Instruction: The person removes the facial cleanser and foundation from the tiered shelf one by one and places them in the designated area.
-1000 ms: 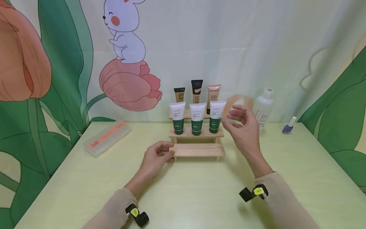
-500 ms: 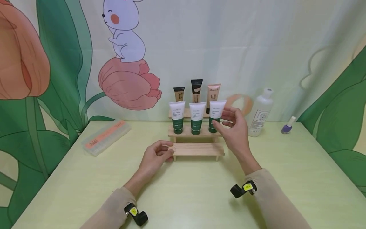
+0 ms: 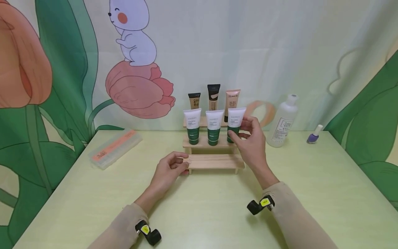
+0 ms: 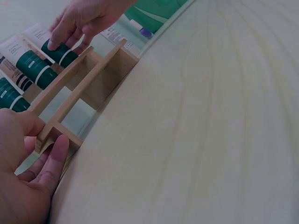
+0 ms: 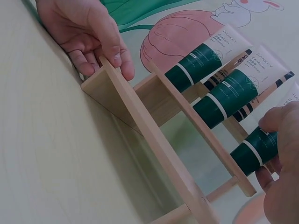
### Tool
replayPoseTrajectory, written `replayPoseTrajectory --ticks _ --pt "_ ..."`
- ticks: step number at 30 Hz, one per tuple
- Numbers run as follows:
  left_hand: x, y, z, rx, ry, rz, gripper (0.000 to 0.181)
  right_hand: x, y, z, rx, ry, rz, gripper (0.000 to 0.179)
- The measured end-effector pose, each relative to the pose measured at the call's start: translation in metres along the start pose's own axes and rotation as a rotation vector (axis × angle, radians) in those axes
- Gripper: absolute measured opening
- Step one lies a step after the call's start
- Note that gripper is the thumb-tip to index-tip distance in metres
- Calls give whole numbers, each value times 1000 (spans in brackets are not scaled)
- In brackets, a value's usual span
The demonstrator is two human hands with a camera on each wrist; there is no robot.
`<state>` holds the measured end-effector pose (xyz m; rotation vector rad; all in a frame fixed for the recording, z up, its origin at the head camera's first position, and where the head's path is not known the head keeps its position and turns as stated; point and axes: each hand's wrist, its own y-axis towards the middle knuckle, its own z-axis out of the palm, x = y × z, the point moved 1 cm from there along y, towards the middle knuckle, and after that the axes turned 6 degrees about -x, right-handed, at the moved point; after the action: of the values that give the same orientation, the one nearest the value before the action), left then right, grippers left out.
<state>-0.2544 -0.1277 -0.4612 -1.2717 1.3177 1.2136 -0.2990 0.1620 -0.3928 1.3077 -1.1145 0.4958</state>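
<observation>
Right hand: thumb and fingers clamped on the rightmost green-and-white cosmetic tube, just right of centre in the head view.
Left hand: thumb and fingers pinch the left end of the wooden rack, lowest step, centre.
Middle step: left tube and central tube, matching the gripped one.
Top step: black-ended tan tube, black-topped foundation tube, pink BB tube.
Far right: white bottle, purple nail polish.
Left side: clear case.
</observation>
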Motion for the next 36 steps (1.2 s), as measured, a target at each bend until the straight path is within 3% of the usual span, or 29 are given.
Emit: replayPoseTrajectory --ticks 8,18,26,36 --pt "1 1 0 -3 -8 6 25 11 5 -6 -23 2 -7 56" --pt "2 3 4 11 -19 15 25 33 10 -34 -98 48 -19 55" --pt "0 0 3 8 -14 13 26 45 14 -71 -161 -11 -51 54" --pt "1 1 0 1 -6 5 25 48 20 -131 -255 -94 -28 58"
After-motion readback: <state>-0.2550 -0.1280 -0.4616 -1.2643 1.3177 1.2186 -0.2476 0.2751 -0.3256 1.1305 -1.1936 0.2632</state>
